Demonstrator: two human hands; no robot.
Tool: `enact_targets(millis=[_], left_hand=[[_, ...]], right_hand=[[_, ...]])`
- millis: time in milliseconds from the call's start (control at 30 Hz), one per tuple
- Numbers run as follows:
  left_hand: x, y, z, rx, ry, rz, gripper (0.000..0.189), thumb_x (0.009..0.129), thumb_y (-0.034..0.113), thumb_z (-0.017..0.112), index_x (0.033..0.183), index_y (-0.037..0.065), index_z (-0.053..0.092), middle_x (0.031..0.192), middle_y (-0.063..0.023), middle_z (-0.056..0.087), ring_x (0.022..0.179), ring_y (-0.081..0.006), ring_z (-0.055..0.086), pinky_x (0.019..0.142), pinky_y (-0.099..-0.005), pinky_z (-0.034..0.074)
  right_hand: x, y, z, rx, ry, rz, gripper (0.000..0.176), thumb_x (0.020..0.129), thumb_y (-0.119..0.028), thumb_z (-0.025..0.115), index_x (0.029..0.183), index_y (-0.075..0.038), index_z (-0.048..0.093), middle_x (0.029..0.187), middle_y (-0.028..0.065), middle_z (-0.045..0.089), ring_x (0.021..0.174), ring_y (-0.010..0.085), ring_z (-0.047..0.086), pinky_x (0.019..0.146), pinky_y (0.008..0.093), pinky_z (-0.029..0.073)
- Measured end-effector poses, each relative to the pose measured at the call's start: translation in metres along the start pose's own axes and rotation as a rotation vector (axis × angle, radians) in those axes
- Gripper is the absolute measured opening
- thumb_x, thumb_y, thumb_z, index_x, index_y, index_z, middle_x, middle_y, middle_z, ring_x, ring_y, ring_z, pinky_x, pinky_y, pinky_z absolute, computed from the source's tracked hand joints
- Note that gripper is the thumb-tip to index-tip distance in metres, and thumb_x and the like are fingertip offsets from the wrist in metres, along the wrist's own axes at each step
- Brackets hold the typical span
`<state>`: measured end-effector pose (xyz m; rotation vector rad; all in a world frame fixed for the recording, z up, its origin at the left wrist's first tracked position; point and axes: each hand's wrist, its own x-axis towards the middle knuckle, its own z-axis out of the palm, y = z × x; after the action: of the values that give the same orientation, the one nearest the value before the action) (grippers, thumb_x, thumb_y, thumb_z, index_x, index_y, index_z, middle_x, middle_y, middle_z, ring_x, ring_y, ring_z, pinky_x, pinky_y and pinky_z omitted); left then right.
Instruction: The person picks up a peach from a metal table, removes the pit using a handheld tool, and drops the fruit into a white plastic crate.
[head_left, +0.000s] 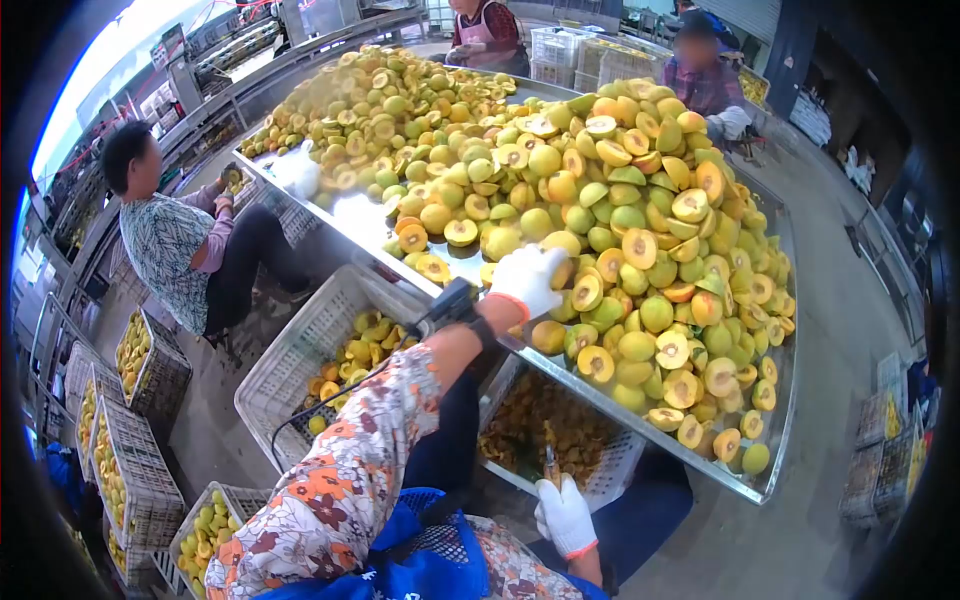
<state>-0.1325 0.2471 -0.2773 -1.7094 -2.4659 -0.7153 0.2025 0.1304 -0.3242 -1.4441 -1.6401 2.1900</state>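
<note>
My left hand (527, 280), in a white glove, reaches onto the near edge of a big heap of halved peaches (640, 250), many with the stone showing. Its fingers curl against a peach half (563, 272) there, partly hiding it. Low in front of my body, my gloved right hand (567, 515) is closed round a slim tool with a brownish and metallic shaft (551, 464); its exact kind is hard to make out. Beneath that tool stands a white crate (620, 465) with brown-yellow scraps in it. The heap lies on a metal table (640, 425).
A large pale crate (265, 375) with peach pieces stands left of my legs. More filled crates (130, 480) are stacked farther left. A seated person (165, 230) works at the table's left side; two others (490, 35) (700, 80) sit beyond it. A cable hangs by my left arm.
</note>
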Motion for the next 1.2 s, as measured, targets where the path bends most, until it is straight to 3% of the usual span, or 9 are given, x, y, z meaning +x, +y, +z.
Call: enact_targets(millis=[167, 233, 267, 300, 367, 467, 567, 1033, 1200], left_hand=[[-0.057, -0.002, -0.022, -1.553, -0.141, -0.427, 0.054, 0.082, 0.015, 0.061, 0.135, 0.015, 0.050, 0.123, -0.0196, 0.058, 0.114, -0.0374, 0.060, 0.091, -0.0478, 0.055], [-0.096, 0.013, -0.031, -1.961, -0.210, -0.345, 0.045, 0.092, 0.017, 0.053, 0.136, 0.012, 0.048, 0.121, -0.0192, 0.060, 0.098, -0.0352, 0.065, 0.078, -0.0503, 0.058], [-0.112, 0.016, -0.033, -2.046, -0.300, -0.289, 0.043, 0.096, 0.024, 0.054, 0.136, 0.012, 0.048, 0.119, -0.0197, 0.061, 0.095, -0.0352, 0.066, 0.077, -0.0487, 0.058], [-0.124, 0.023, -0.035, -2.131, -0.387, -0.222, 0.042, 0.100, 0.031, 0.055, 0.136, 0.012, 0.048, 0.116, -0.0202, 0.062, 0.091, -0.0352, 0.067, 0.076, -0.0472, 0.058], [-0.144, 0.048, -0.045, -2.004, -0.371, -0.321, 0.048, 0.103, 0.046, 0.052, 0.136, 0.011, 0.049, 0.113, -0.0199, 0.065, 0.093, -0.0328, 0.068, 0.078, -0.0425, 0.058], [-0.154, 0.076, -0.042, -1.813, -0.132, -0.374, 0.051, 0.103, 0.047, 0.049, 0.134, 0.007, 0.051, 0.113, -0.0186, 0.066, 0.100, -0.0249, 0.067, 0.084, -0.0361, 0.057], [-0.161, 0.080, -0.046, -1.783, -0.197, -0.285, 0.049, 0.103, 0.042, 0.049, 0.133, 0.003, 0.051, 0.112, -0.0191, 0.066, 0.102, -0.0249, 0.066, 0.089, -0.0361, 0.056], [-0.184, 0.099, -0.058, -1.442, -0.159, -0.159, 0.036, 0.098, 0.015, 0.052, 0.131, 0.001, 0.056, 0.119, -0.0086, 0.062, 0.111, -0.0141, 0.056, 0.099, -0.0290, 0.044], [-0.186, 0.108, -0.051, -1.315, -0.055, -0.049, 0.036, 0.097, 0.015, 0.053, 0.130, 0.001, 0.055, 0.117, -0.0087, 0.062, 0.105, -0.0133, 0.056, 0.094, -0.0275, 0.046]], right_hand=[[-0.009, -0.011, -0.003, 0.127, 0.041, -0.150, 0.022, 0.102, -0.029, 0.060, 0.102, -0.009, 0.052, 0.058, 0.0020, 0.052, 0.049, 0.0126, 0.053, 0.043, 0.0309, 0.040], [0.012, 0.015, -0.008, -0.401, 0.216, -0.637, 0.020, 0.096, -0.021, 0.067, 0.109, -0.007, 0.063, 0.094, 0.0205, 0.062, 0.061, 0.0331, 0.063, 0.052, 0.0440, 0.049], [0.006, -0.006, -0.006, -0.308, 0.146, -0.573, 0.022, 0.093, -0.019, 0.070, 0.110, -0.006, 0.065, 0.112, 0.0263, 0.056, 0.067, 0.0398, 0.064, 0.057, 0.0466, 0.050], [-0.009, -0.037, 0.001, -0.339, 0.189, -0.654, 0.024, 0.095, -0.020, 0.069, 0.112, -0.005, 0.061, 0.100, 0.0279, 0.060, 0.072, 0.0443, 0.065, 0.057, 0.0490, 0.049], [-0.022, -0.068, 0.014, -0.280, 0.254, -0.580, 0.030, 0.098, -0.027, 0.066, 0.114, -0.005, 0.054, 0.074, 0.0289, 0.062, 0.080, 0.0498, 0.065, 0.060, 0.0525, 0.048], [-0.034, -0.083, 0.020, -0.478, 0.278, -0.736, 0.018, 0.099, -0.021, 0.062, 0.112, -0.008, 0.060, 0.098, 0.0257, 0.061, 0.081, 0.0469, 0.066, 0.062, 0.0531, 0.052], [-0.030, -0.072, 0.020, -0.635, 0.309, -0.815, 0.013, 0.100, -0.017, 0.059, 0.111, -0.011, 0.062, 0.108, 0.0219, 0.055, 0.081, 0.0441, 0.067, 0.062, 0.0508, 0.054], [-0.035, -0.054, 0.021, -0.686, 0.322, -0.904, 0.021, 0.094, -0.007, 0.059, 0.115, -0.006, 0.060, 0.110, 0.0258, 0.052, 0.077, 0.0437, 0.066, 0.060, 0.0468, 0.056], [-0.044, -0.062, 0.021, -0.195, 0.196, -0.464, 0.030, 0.101, -0.023, 0.057, 0.117, 0.002, 0.054, 0.090, 0.0299, 0.063, 0.082, 0.0466, 0.067, 0.067, 0.0476, 0.054]])
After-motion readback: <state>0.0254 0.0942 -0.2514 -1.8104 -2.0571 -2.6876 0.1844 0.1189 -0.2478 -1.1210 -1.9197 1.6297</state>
